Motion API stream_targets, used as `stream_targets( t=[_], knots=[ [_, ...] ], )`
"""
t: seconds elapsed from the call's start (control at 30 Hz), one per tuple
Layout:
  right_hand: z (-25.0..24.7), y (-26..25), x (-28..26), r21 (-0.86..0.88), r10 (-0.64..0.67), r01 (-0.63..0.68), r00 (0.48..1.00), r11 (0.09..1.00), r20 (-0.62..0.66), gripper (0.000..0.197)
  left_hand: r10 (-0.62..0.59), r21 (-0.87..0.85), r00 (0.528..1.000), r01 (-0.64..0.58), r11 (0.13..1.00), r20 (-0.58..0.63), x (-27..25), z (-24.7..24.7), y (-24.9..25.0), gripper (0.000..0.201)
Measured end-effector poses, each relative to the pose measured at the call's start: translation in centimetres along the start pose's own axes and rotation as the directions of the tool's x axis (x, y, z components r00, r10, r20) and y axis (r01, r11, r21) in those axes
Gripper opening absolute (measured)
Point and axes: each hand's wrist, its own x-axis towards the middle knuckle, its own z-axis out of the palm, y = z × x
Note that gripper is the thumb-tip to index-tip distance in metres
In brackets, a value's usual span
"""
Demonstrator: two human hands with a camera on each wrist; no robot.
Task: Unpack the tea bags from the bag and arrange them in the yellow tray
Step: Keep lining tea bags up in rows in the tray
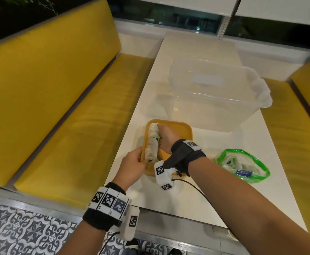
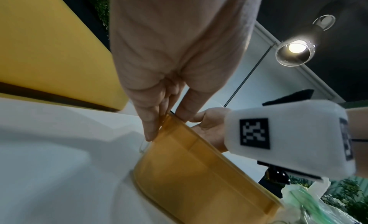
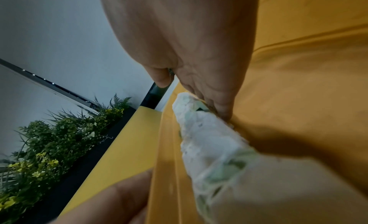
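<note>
White bench (image 1: 169, 100) carries the yellow tray (image 1: 184, 132), with a clear tub (image 1: 215, 100) beyond and the green bag (image 1: 242, 165) to its right. Head view shows tea bags (image 1: 153, 144) rowed along the tray's left wall. Left wrist view alone shows the left hand (image 2: 159, 111) pinching the rim. Right wrist view shows the right hand (image 3: 199, 70), fingers pressed together against the row.

Left hand (image 1: 132, 165) pinching at seven o'clock, right hand (image 1: 166, 138) reaching in from four o'clock, fingers extended downward.
</note>
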Motion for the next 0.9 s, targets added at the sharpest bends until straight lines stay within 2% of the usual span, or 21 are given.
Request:
stream_targets(
  t=[0.03,0.1,0.17,0.2,0.27,0.33,0.4,0.5,0.57,0.63,0.7,0.73,0.8,0.9],
  knots=[
    [-0.5,-0.2,-0.2,0.013,-0.006,0.006,1.0,1.0,0.013,0.049,-0.006,0.0,1.0,0.006,1.0,-0.004,0.0,0.0,0.1,0.024],
    [-1.6,-0.9,-1.7,-0.124,-0.094,0.089,0.995,0.988,-0.033,0.056,-0.031,-0.023,0.999,0.03,0.999,-0.03,0.0,0.0,0.4,0.028],
    [-3.1,-2.3,-4.2,-0.301,-0.245,0.205,0.965,0.931,-0.099,0.047,-0.061,-0.014,0.994,0.06,0.998,-0.089,-0.2,0.0,1.3,0.036],
    [-4.1,-3.1,-5.8,-0.352,-0.308,0.264,0.949,0.898,-0.073,0.041,-0.046,0.017,0.991,0.049,0.999,-0.123,-0.3,-0.1,2.0,0.044],
    [-6.8,-4.6,-8.9,-0.4,-0.407,0.367,0.913,0.84,-0.019,0.029,0.047,0.075,0.986,-0.036,0.997,-0.158,-0.7,0.1,4.0,0.044],
    [-10.1,-5.6,-11.9,-0.454,-0.476,0.41,0.879,0.791,-0.034,0.023,0.154,0.104,0.978,-0.14,0.985,-0.142,-1.2,0.9,6.5,0.035],
    [-13.9,-5.9,-14.2,-0.56,-0.515,0.374,0.85,0.739,-0.112,0.025,0.225,0.089,0.97,-0.217,0.972,-0.091,-1.6,2.5,9.0,0.026],
    [-18.9,-5.0,-16.2,-0.733,-0.513,0.215,0.833,0.645,-0.208,0.026,0.314,0.031,0.949,-0.315,0.948,0.032,-1.8,6.3,11.7,0.02],
    [-20.8,-3.5,-16.3,-0.815,-0.485,0.126,0.85,0.565,-0.205,0.026,0.372,0.057,0.92,-0.381,0.923,0.121,-1.5,9.7,12.5,0.016],
    [-21.7,-1.7,-15.9,-0.896,-0.484,0.07,0.859,0.438,-0.169,0.024,0.408,0.139,0.89,-0.438,0.888,0.202,-0.9,13.1,12.8,0.014],
    [-21.9,0.2,-15.3,-0.952,-0.512,0.035,0.849,0.304,-0.133,0.024,0.361,0.298,0.891,-0.437,0.849,0.277,-0.3,16.1,12.6,0.017],
    [-22.0,1.0,-15.0,-0.962,-0.521,0.021,0.844,0.273,-0.129,0.024,0.312,0.388,0.901,-0.414,0.823,0.301,0.0,17.2,12.5,0.02],
    [-22.3,2.3,-14.6,-0.969,-0.517,-0.012,0.844,0.247,-0.142,0.024,0.245,0.512,0.922,-0.372,0.774,0.299,0.5,18.4,12.0,0.028],
    [-22.8,3.0,-14.3,-0.964,-0.497,-0.034,0.852,0.263,-0.166,0.018,0.227,0.543,0.931,-0.352,0.762,0.286,0.6,18.5,11.3,0.042]
  ],
)
